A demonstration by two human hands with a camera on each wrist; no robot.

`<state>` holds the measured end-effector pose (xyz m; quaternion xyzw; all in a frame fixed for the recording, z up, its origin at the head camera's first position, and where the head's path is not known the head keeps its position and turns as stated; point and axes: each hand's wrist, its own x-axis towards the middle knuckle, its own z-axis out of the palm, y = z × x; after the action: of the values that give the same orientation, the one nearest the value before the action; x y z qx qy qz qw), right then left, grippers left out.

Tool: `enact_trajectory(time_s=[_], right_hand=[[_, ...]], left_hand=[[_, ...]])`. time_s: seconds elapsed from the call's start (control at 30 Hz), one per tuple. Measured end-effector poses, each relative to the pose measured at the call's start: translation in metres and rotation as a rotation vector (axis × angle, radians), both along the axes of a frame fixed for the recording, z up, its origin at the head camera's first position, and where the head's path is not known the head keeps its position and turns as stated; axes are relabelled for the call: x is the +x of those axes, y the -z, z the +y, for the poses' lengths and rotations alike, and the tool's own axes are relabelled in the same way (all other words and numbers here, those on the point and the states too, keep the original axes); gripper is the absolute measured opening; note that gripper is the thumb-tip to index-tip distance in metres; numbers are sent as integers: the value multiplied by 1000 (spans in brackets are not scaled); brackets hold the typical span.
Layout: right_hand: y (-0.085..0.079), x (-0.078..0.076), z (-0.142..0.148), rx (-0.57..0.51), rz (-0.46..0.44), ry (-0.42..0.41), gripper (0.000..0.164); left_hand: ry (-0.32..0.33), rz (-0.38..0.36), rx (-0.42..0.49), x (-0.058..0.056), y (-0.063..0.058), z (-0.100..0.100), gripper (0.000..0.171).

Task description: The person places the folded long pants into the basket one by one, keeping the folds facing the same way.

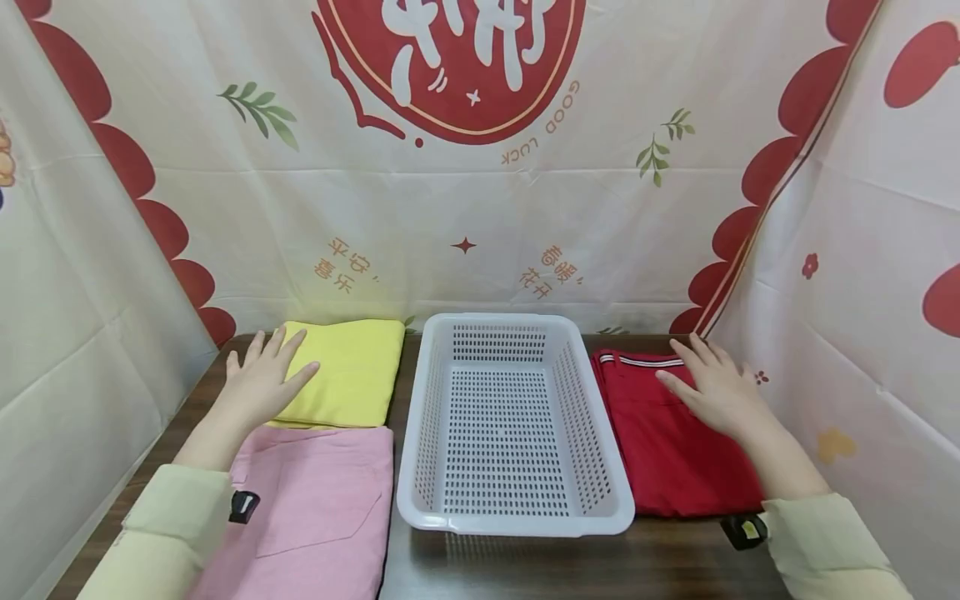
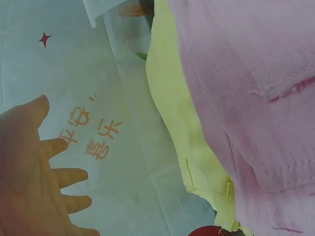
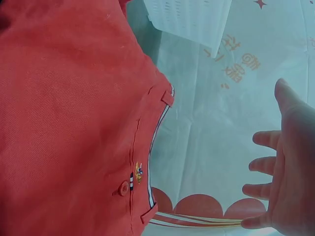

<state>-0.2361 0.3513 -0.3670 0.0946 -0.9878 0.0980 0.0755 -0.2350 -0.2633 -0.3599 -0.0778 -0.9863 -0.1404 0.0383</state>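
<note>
My left hand (image 1: pixel 258 383), fingers spread, hovers by the left edge of a folded yellow garment (image 1: pixel 348 371). Below it lies a folded pink garment (image 1: pixel 322 508) with a pocket seam, its upper edge against the yellow one. On the other side, my right hand (image 1: pixel 716 387) is spread above folded red trousers (image 1: pixel 660 450). In the right wrist view the trousers show a button (image 3: pixel 124 188), belt loops and a striped inner waistband. Neither hand holds anything. Between the garments stands a white perforated plastic basket (image 1: pixel 517 524) with nothing in it.
The dark wooden table (image 1: pixel 525 567) carries everything. A printed cloth (image 1: pixel 465 200) with red scallops hangs behind it, and more cloth hangs at both sides. The basket's walls rise between the pink and yellow garments and the red trousers.
</note>
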Motion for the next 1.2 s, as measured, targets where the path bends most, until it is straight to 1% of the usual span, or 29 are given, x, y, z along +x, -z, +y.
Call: enact_trajectory(time_s=[0.17, 0.4, 0.57, 0.7, 0.83, 0.97, 1.1, 1.2], right_hand=[[0, 4, 1, 16, 40, -9, 71], [-4, 11, 2, 1, 23, -6, 70], [-8, 17, 3, -13, 19, -7, 69], [-8, 21, 8, -27, 47, -22, 65], [-4, 27, 15, -31, 66, -18, 64], [-2, 30, 21, -36, 54, 2, 63], [-2, 33, 24, -45, 54, 4, 62], [-1, 35, 26, -49, 55, 7, 62]], left_hand=[[35, 38, 52, 4, -4, 8, 73], [90, 130, 113, 7, -14, 28, 65], [123, 178, 172, 7, -21, 47, 60], [130, 182, 238, 11, -28, 65, 57], [131, 185, 319, 16, -34, 84, 54], [139, 199, 409, 20, -39, 102, 50], [155, 207, 507, 24, -43, 120, 45], [167, 195, 577, 26, -45, 133, 42]])
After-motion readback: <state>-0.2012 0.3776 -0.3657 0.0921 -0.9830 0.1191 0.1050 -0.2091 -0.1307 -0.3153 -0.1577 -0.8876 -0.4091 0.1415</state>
